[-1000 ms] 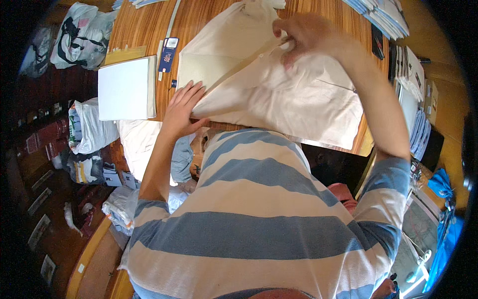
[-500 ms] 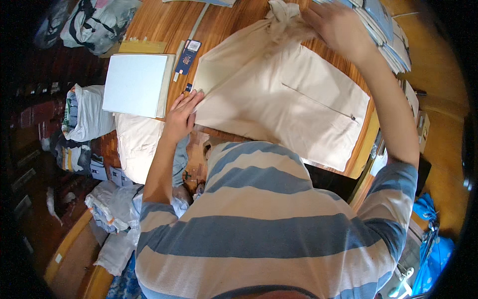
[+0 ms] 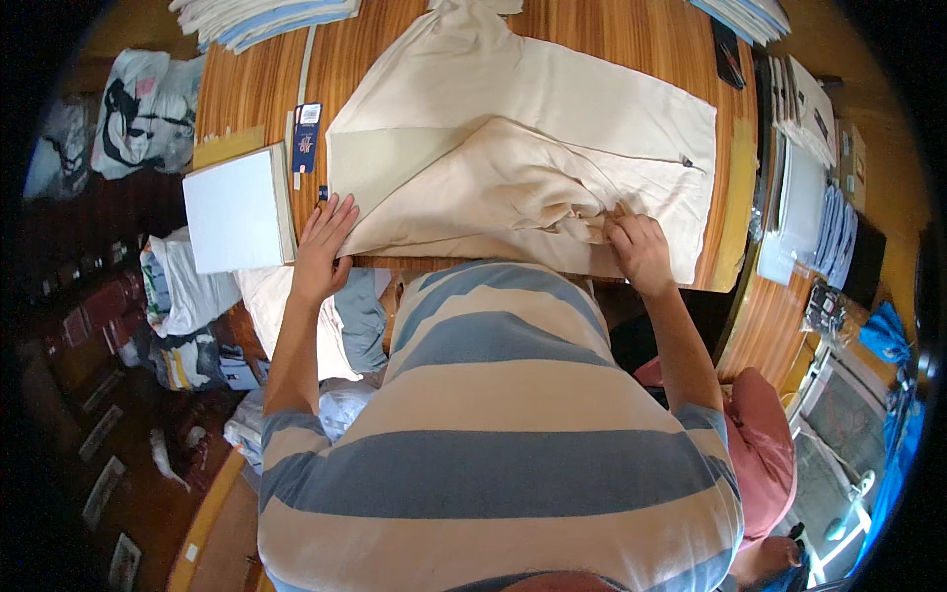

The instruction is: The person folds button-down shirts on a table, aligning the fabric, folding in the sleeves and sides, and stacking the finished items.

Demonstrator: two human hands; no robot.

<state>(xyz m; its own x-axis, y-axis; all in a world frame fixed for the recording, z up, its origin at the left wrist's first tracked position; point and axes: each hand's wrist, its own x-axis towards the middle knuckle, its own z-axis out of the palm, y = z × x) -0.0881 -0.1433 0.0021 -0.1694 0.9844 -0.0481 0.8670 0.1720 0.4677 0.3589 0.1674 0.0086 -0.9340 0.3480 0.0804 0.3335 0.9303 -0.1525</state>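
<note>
A cream garment [image 3: 582, 94] with a long zip [image 3: 641, 155] lies spread on the wooden table [image 3: 552, 22]. One part of it is folded over toward me, in a bunched, wrinkled heap near the front edge. My left hand [image 3: 326, 247] rests flat on the garment's left front corner, fingers stretched out. At the right, my right hand [image 3: 639, 247] is closed on the bunched end of the folded part, below the zip. A dark blue hang tag [image 3: 306, 140] lies on the wood beside the garment's left edge.
A white board on a stack [image 3: 237, 212] sits at the table's left edge. Folded clothes [image 3: 276, 25] lie at the far left, more [image 3: 755, 18] at the far right near a dark phone-like object [image 3: 728, 54]. Plastic bags [image 3: 148, 113] stand left. A person in pink [image 3: 762, 444] is behind at right.
My right hand has come from the far side toward me, bringing the garment's bunched end over to the near right. My left hand has stayed on the left corner. The view has shifted.
</note>
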